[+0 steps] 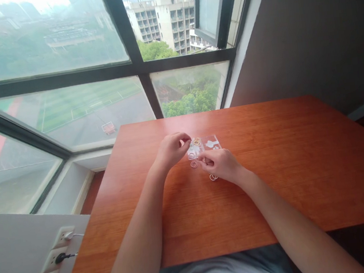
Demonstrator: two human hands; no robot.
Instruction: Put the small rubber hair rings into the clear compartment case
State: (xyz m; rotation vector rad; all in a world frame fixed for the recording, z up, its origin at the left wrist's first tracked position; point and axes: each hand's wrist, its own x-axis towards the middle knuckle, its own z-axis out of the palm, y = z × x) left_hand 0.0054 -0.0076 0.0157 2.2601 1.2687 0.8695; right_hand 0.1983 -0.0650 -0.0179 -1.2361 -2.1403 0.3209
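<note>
A small clear plastic box (pixel 209 143) lies near the middle of the wooden table (pixel 272 174), with small rings inside, one of them yellowish (pixel 196 142). My left hand (pixel 171 150) hovers at the box's left edge, thumb and forefinger pinched over the rings; what they hold is too small to name. My right hand (pixel 220 164) rests on the table just in front of the box, fingers curled together. Loose pale rings lie on the wood: one (pixel 193 165) between my hands and another (pixel 213 177) under my right hand.
The table stands against a large window (pixel 98 97) at the back and a dark wall (pixel 315 38) on the right. A white power strip (pixel 53 260) with plugged cables is fixed low on the left, below the table's near-left corner.
</note>
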